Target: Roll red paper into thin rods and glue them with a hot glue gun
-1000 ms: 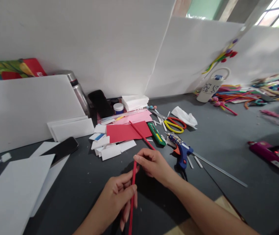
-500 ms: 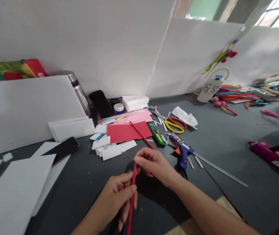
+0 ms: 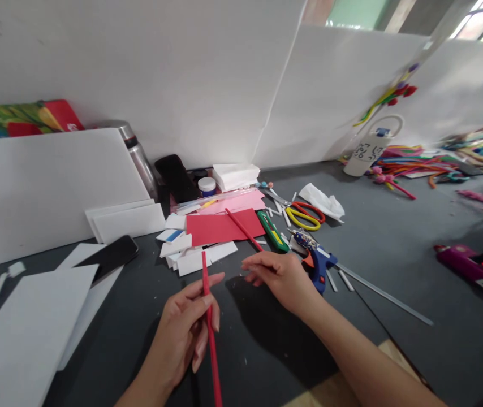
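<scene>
My left hand (image 3: 184, 333) is closed around a thin red stick (image 3: 211, 339), gripped between thumb and fingers. The stick slants up over the dark table, its top end free and its lower end running out of the frame. To the right, my right hand (image 3: 281, 277) hovers apart from the stick, its fingers loosely bent and nothing visible in them. Beyond the hands, a second red stick (image 3: 242, 229) lies across a red card (image 3: 203, 228). A blue glue gun (image 3: 321, 267) rests close behind my right hand, partly hidden by it.
A green cutter (image 3: 272, 232), scissors (image 3: 303, 220) with red and yellow handles and a metal ruler (image 3: 388, 295) lie beyond and to the right. White sheets (image 3: 25, 322) and a phone (image 3: 110, 257) are at left. A magenta glue gun (image 3: 474, 271) lies far right.
My right hand has let go of the red stick and moved slightly right. My left hand has shifted left with the stick, whose upper end now stands free.
</scene>
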